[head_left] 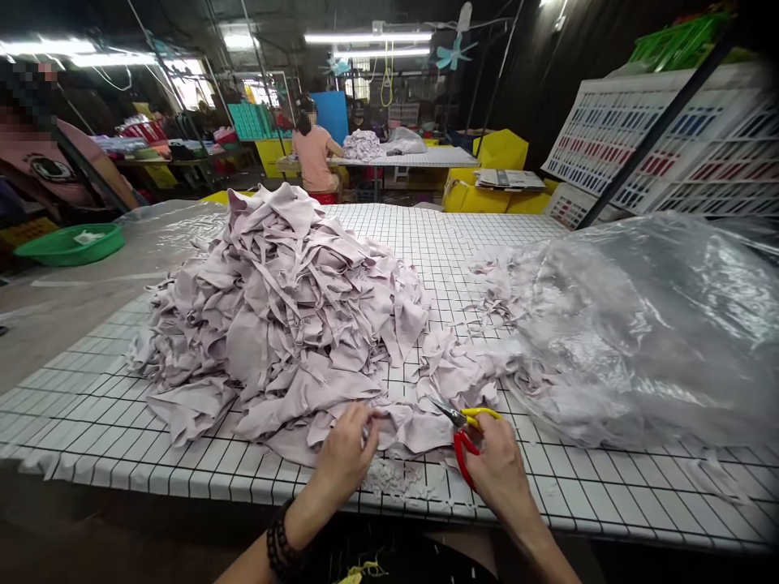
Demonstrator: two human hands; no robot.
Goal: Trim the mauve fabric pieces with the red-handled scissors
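Two bare hands are at work over the gridded table cover point(584, 491) from where I stand, and most of the pale mauve cloth rises in one tall, tangled heap point(292, 300) beyond the left hand point(344, 454). That hand has its fingers bent at the near edge of the cloth; I can't tell whether they pinch a piece. The right hand point(502, 470) grips scissors point(461, 454) by their red and yellow handles, which stand spread apart, the blades pointing towards a smaller bunch of cloth point(456, 369) between the heap and a big clear plastic bag point(639, 324). More mauve cloth shows at the bag's mouth and through its near side. How far along things are is hard to say: a scatter of tiny pale snippets point(395, 478) by the front edge suggests a fair bit of snipping is done, yet nothing marks finished pieces from unfinished ones, so I can't count what is left. The bag sprawls over the right side and crowds the space beside the scissors, while loose folds reach right up to both hands. Off to the left sits a green basin point(73, 247), near a person in a pink top point(61, 174); another worker point(313, 154) sits further back, and white crates point(645, 146) are stacked at the right.
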